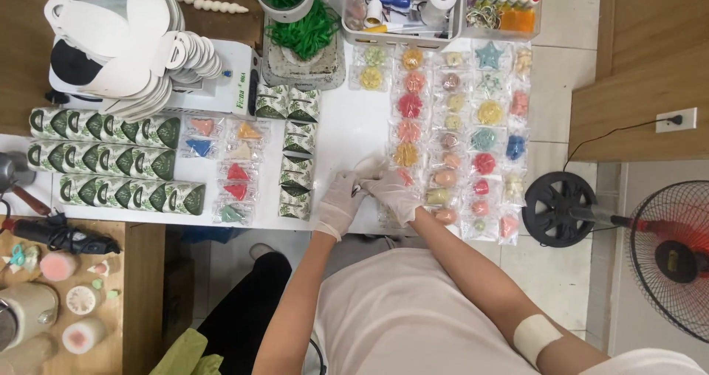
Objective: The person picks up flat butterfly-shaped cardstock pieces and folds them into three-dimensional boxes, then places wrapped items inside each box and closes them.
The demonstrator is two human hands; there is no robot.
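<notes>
Both gloved hands meet at the near edge of the surface (347,135); left hand (338,204) and right hand (391,193) pinch a small clear packet (367,170) between their fingers; packet sits just beyond fingertips, nearer the right hand.

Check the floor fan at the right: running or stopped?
Cannot tell. The floor fan stands upright behind its wire guard, with its blades not clearly visible; one frame cannot show spinning.
</notes>
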